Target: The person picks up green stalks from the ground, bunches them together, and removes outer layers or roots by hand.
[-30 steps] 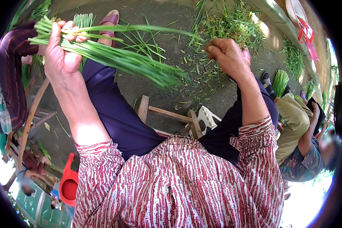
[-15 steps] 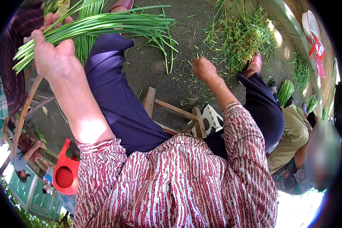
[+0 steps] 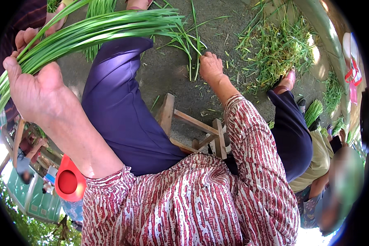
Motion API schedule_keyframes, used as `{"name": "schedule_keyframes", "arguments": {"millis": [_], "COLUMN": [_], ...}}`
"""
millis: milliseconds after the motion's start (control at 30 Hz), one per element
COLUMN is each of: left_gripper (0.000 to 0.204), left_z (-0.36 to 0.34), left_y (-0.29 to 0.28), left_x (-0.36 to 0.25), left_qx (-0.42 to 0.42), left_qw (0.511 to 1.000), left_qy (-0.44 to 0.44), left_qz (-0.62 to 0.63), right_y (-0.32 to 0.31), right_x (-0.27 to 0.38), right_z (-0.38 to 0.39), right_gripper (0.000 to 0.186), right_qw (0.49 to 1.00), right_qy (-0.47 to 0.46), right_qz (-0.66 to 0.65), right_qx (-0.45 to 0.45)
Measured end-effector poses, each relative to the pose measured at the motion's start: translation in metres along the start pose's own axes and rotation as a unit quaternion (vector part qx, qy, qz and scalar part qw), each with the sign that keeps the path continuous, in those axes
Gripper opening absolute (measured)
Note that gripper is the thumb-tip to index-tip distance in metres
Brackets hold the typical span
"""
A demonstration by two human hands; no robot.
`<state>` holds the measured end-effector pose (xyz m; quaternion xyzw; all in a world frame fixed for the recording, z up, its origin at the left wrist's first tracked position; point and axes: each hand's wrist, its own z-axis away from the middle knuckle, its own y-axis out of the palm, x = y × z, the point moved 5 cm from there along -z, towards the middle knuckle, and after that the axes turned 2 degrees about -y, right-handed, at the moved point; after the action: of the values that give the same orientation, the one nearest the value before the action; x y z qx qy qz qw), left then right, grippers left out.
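A long bunch of green chives [image 3: 98, 35] is gripped in my left hand [image 3: 39, 88], raised at the upper left with the fingers wrapped round it. Its cut ends stick out past the wrist, and the other ends fan out to the right, some drooping. At those drooping ends is my right hand [image 3: 212, 69], its fingers drawn together on a chive stalk. The fingertips are partly hidden, so how firmly they pinch is unclear. Below the bunch lies another pile of chives [image 3: 95, 16], partly covered by it.
A heap of green and yellowish trimmings [image 3: 279, 45] lies by my foot. A low wooden frame [image 3: 167, 115] stands between my legs. Other people sit close at left and right. A red plastic piece [image 3: 69, 184] is beside my left arm. A small chive bundle [image 3: 313, 112] lies at right.
My left hand has moved left and slightly down with the bunch. My right hand has moved left and up, from over the ground to the drooping chive ends.
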<state>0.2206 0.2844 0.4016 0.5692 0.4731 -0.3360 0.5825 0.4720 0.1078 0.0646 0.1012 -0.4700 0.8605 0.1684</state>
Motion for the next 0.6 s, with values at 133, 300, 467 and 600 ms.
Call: {"name": "schedule_keyframes", "arguments": {"millis": [133,300,467,600], "left_gripper": [0.022,0.020,0.022,0.020], "left_z": [-0.001,0.014,0.015,0.019], "left_y": [-0.009,0.006,0.007,0.006], "left_x": [-0.002,-0.004,0.000,-0.008], "left_qx": [0.147,-0.117,-0.127,-0.120], "left_qw": [0.978,0.990,0.988,0.988], "left_qy": [-0.038,0.062,0.055,0.066], "left_qz": [0.144,-0.047,-0.064,-0.068], "right_y": [-0.025,-0.027,-0.009,-0.013], "right_x": [-0.011,-0.026,-0.040,-0.052], "right_z": [0.013,0.024,0.028,0.010], "right_gripper": [0.016,0.013,0.028,0.026], "right_qw": [0.945,0.748,0.722,0.861], "right_qy": [0.101,0.132,0.157,0.178], "right_qz": [-0.291,-0.629,-0.648,-0.426], "right_qx": [-0.108,-0.164,-0.184,-0.213]}}
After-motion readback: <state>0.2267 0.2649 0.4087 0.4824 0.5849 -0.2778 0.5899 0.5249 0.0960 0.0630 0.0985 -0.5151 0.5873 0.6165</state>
